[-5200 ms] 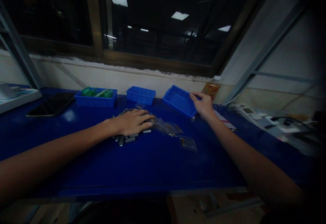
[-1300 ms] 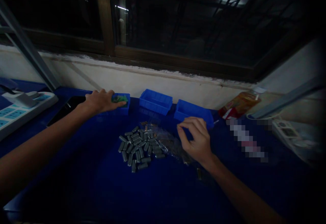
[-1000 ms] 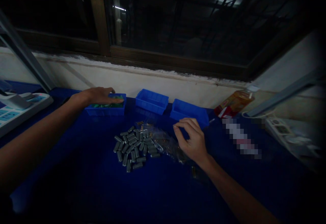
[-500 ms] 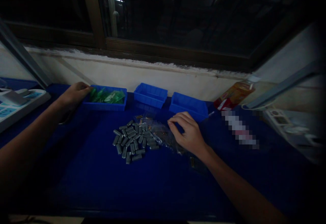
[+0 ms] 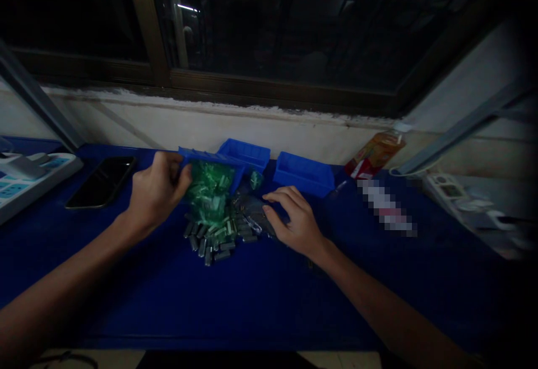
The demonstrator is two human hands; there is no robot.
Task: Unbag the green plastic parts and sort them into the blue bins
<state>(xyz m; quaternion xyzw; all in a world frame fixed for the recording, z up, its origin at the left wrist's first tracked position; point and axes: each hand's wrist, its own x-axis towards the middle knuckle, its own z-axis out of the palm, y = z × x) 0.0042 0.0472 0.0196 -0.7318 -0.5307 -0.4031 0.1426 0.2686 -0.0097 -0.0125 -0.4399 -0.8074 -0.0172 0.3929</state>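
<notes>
My left hand (image 5: 157,190) grips the left end of a blue plastic bin (image 5: 210,156), which is tipped toward me. Green plastic packets (image 5: 210,192) spill out of it over a pile of small grey metal cylinders (image 5: 210,246). My right hand (image 5: 294,220) hovers by clear plastic bags (image 5: 256,212) to the right of the pile. Its thumb and fingers are apart, with nothing seen between them. Behind stand a second blue bin (image 5: 247,153) and a third blue bin (image 5: 305,173), both upright.
A phone (image 5: 101,183) and a white power strip (image 5: 37,176) lie at the left on the blue table (image 5: 189,302). A bottle of orange-brown liquid (image 5: 378,153) leans by the back wall. More white electrical items (image 5: 462,195) line the right side.
My left hand has taken hold of the bin of green packets, brought it right from its place by the wall and tipped it over the cylinders. My right hand's fingers have opened somewhat.
</notes>
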